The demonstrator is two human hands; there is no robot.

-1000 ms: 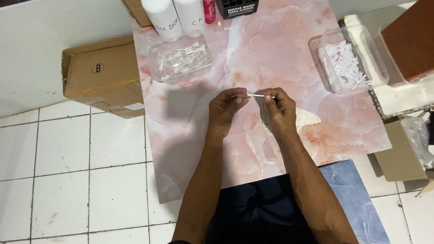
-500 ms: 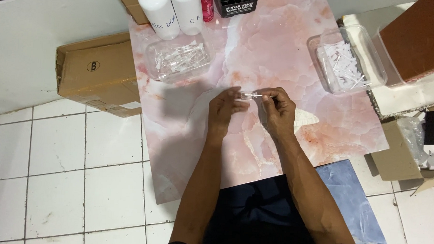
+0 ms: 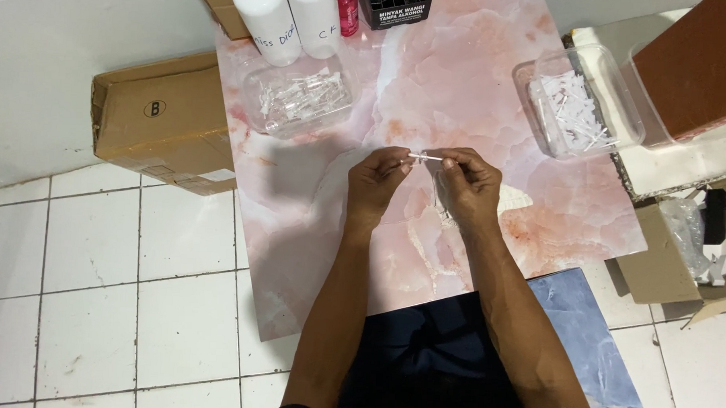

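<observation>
Both my hands meet over the middle of a pink marbled board. Between the fingertips of my left hand and my right hand is a thin white stick, held level, each hand pinching one end. Something small and clear hangs under my right hand's fingers; I cannot tell what it is. A clear tray of small clear and white pieces sits at the board's far left. Another clear tray of white sticks sits at the far right.
Two white bottles, a pink bottle and a black box line the board's far edge. A brown cardboard box lies on the white tiled floor at left. More boxes and a bag crowd the right. A blue slab lies near my legs.
The hands have stayed together on the stick with only small finger shifts. The view has drifted slightly.
</observation>
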